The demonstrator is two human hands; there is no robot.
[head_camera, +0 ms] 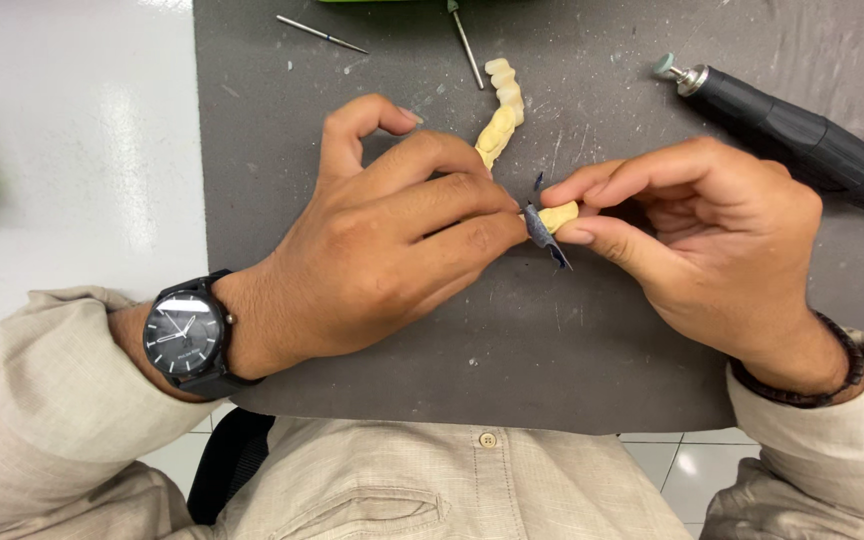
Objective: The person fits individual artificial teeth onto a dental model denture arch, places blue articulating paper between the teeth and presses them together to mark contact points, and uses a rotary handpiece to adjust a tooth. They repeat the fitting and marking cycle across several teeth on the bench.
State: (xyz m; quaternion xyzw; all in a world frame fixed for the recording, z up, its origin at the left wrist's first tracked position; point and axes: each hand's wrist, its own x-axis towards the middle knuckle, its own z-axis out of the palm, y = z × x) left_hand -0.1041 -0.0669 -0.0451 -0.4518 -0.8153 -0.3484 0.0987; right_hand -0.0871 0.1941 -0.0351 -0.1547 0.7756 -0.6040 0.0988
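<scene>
Right hand (712, 235) pinches a small, light, likely brittle tooth (558, 215); left hand (392, 240) grips a thin, flexible strip (540, 232) against it, mid-mat (372, 380).

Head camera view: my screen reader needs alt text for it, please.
Two bare hands meet over a grey mat: the left hand holds a dark strip against a small cream tooth-shaped piece pinched in the right hand. Behind lie a cream row of model teeth, a black rotary handpiece and two thin burs.

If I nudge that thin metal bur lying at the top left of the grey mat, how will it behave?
The metal bur is a slim round rod lying flat, so it would probably roll. It looks stiff and light, and its thinness may make it fiddly to pinch off the grey mat.
</scene>
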